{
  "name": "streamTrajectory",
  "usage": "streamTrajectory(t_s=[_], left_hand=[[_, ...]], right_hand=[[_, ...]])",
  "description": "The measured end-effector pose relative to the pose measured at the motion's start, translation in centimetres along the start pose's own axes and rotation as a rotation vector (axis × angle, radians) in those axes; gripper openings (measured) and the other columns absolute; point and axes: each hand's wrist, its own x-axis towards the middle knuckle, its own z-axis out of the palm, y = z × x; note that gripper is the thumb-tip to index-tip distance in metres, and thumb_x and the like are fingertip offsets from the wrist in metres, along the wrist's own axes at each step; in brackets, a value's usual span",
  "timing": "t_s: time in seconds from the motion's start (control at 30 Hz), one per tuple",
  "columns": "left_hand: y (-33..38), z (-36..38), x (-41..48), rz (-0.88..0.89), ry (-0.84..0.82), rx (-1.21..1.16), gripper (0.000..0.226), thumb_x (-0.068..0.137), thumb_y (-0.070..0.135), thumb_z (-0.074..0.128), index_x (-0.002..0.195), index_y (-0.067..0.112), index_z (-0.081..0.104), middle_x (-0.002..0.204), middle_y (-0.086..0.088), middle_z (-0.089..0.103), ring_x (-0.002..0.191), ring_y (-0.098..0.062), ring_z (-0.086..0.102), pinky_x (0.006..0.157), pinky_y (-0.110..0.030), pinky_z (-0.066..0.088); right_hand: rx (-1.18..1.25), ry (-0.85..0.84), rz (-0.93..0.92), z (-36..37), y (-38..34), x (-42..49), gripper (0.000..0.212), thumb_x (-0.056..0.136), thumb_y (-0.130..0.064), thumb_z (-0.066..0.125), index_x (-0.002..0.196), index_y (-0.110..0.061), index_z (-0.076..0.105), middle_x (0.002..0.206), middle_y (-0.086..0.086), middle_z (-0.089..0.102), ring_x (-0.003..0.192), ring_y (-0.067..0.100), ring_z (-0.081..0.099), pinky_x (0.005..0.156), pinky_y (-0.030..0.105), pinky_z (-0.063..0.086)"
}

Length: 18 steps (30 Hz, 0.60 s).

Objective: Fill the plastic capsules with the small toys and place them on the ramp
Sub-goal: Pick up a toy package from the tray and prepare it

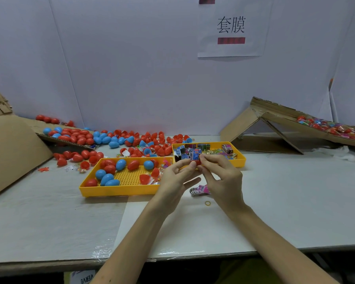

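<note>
Head view has the left grip [177, 177] and right grip [220, 179] meeting fingertip to fingertip above the worktop [295, 191], both pinching a red capsule [196, 162]. A printed toy packet [193, 154] stands out of its far side, pointing away from the person. The packet looks like crinkly foil and the shell like smooth, hard, rounded plastic. The sloping cardboard ramp [285, 121] lies well off to the right, so the right grip is probably nearer for placing

A white paper sheet [232, 27] reads "套膜"; an upside-down label [83, 278] at the bottom edge reads "VERVE".
</note>
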Motion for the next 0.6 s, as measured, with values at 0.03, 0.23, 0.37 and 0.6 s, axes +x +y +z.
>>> streamTrajectory(t_s=[0.03, 0.23, 0.37, 0.6], left_hand=[[0.00, -0.01, 0.00, 0.003, -0.004, 0.008, 0.034, 0.094, 0.022, 0.065, 0.125, 0.008, 0.062, 0.113, -0.011, 0.074, 0.107, -0.023, 0.071, 0.092, -0.035, 0.058], [-0.06, 0.09, -0.15, -0.005, -0.034, 0.023, 0.035, 0.095, 0.032, 0.060, 0.119, 0.007, 0.066, 0.110, -0.007, 0.075, 0.109, -0.021, 0.070, 0.086, -0.030, 0.057], [0.01, 0.41, -0.19, -0.025, -0.062, 0.033, 0.041, 0.098, 0.039, 0.056, 0.124, 0.008, 0.065, 0.116, -0.010, 0.073, 0.110, -0.020, 0.069, 0.088, -0.032, 0.058], [0.02, 0.23, -0.17, 0.025, -0.015, 0.001, 0.040, 0.094, 0.037, 0.060, 0.125, 0.013, 0.066, 0.121, -0.017, 0.069, 0.116, -0.027, 0.067, 0.098, -0.040, 0.055]], right_hand=[[0.002, -0.001, -0.005, -0.03, 0.02, 0.04, 0.032, 0.080, 0.005, 0.077, 0.111, 0.004, 0.072, 0.103, 0.014, 0.072, 0.101, 0.013, 0.063, 0.097, 0.010, 0.045], [0.011, 0.019, 0.047, 0.09, -0.36, 0.28, 0.038, 0.082, -0.006, 0.077, 0.119, 0.000, 0.069, 0.110, 0.005, 0.069, 0.108, 0.004, 0.057, 0.098, 0.008, 0.041], [-0.005, 0.003, 0.042, -0.05, -0.13, 0.17, 0.037, 0.080, 0.000, 0.078, 0.116, 0.002, 0.070, 0.110, 0.011, 0.071, 0.107, 0.013, 0.061, 0.100, 0.010, 0.042], [0.010, -0.064, -0.063, 0.21, -0.58, 0.11, 0.036, 0.084, -0.001, 0.072, 0.120, 0.001, 0.068, 0.113, 0.012, 0.070, 0.109, 0.019, 0.063, 0.100, 0.020, 0.048]])
